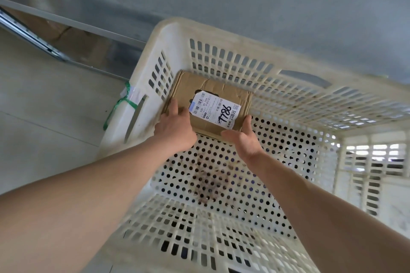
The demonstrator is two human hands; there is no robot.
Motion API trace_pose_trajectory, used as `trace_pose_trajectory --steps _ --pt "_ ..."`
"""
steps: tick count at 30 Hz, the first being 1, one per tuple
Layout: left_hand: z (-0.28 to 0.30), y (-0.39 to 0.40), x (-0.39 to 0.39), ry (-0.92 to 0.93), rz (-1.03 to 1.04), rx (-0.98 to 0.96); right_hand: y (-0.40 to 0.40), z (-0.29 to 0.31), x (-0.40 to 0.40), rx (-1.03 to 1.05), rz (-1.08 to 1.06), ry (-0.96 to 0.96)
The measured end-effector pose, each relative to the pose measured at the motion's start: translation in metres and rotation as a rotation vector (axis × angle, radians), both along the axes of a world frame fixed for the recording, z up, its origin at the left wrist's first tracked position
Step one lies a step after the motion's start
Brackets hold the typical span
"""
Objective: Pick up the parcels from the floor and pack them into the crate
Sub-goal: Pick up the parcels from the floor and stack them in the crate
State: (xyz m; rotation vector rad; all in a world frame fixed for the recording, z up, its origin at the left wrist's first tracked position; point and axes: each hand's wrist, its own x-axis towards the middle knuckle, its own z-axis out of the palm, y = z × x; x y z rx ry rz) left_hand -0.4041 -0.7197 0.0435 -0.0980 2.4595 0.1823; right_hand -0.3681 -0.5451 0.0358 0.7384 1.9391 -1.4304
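- One cardboard parcel (pixel 208 104) sits in the far left corner of the white crate (pixel 288 68), apparently touching both walls; it looks like the first one in.
- The left hand (pixel 175 126) grips its near left corner and the right hand (pixel 241 137) grips its near right corner, so it is not yet let go.
- No other parcels are in view.
- The rest of the holed crate floor (pixel 221 184) lies bare, with room beside the parcel for more.
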Motion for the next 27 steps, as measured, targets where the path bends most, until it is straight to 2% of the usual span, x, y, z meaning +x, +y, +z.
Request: trace_pose_trajectory --steps 3,9,27 --pt "0.019 0.004 0.004 -0.007 -0.005 0.067 0.012 0.025 0.002 0.028 -0.023 0.038" --pt "0.018 -0.006 0.012 -0.056 -0.055 0.088 0.009 0.044 0.009 0.035 0.017 0.049" --pt "0.258 0.082 0.115 0.106 -0.048 0.243 0.085 0.278 0.123 -0.037 -0.102 0.312"
